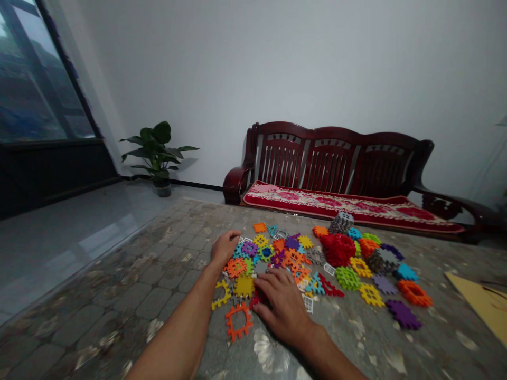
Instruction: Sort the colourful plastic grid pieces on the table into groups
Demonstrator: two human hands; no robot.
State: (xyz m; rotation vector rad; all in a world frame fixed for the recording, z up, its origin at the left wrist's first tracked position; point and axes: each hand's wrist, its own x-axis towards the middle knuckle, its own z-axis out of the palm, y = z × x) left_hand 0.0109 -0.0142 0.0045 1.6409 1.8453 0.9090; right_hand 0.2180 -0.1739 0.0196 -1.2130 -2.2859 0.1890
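Note:
My left hand (225,248) rests at the left edge of a spread of plastic interlocking building tiles, fingers reaching right, next to small white window-shaped pieces and a purple tile (249,248). It holds nothing that I can see. My right hand (282,302) lies palm down at the near side, thumb and fingers apart, over a dark red tile (256,298) that is partly hidden. A yellow tile (243,286) sits just left of its fingertips. Closer to me lie an orange square frame (238,321) and a yellow open frame (222,294).
Sorted stacks stand to the right: a red pile (338,250), a grey stack (341,222), and green, yellow, orange, blue and purple tiles. A yellowish board (481,303) lies at the table's right. Beyond the patterned tabletop (150,269) are a wooden bench (328,158) and a potted plant (158,150).

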